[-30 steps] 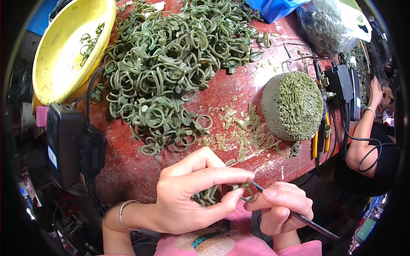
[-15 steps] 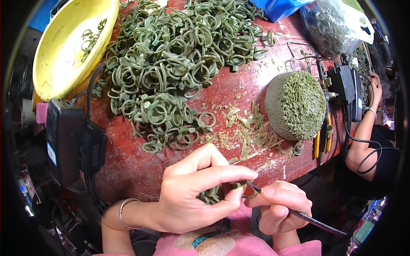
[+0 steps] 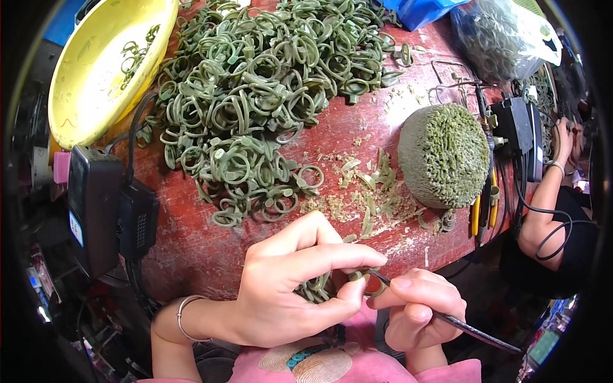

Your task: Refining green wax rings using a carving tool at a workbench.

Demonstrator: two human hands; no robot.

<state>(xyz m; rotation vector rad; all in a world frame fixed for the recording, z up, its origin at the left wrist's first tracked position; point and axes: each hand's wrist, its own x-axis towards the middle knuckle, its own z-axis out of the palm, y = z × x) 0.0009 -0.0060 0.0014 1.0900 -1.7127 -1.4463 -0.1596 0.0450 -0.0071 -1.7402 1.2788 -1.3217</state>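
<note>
My left hand (image 3: 300,284) is closed, with several green wax rings (image 3: 317,288) bunched in its palm. Between its thumb and index finger it pinches one green wax ring (image 3: 377,286). My right hand (image 3: 426,308) grips a thin dark carving tool (image 3: 479,333) like a pen. The tool's tip touches or nearly touches the pinched ring; the exact contact is too small to tell. Beyond my hands, a big heap of green wax rings (image 3: 255,96) covers the table's far side. Shavings (image 3: 370,198) lie in front of the heap.
A round, rough-topped green block (image 3: 444,156) stands at the right. Yellow-handled pliers (image 3: 484,210), cables and a black box (image 3: 511,124) lie beyond it. At the left are a yellow basin (image 3: 86,83) and black devices (image 3: 96,210). Another person's arm (image 3: 543,198) shows at far right.
My hands hold nearly the same pose, with the tool's tip still at the ring. The other person's hand at far right has shifted slightly.
</note>
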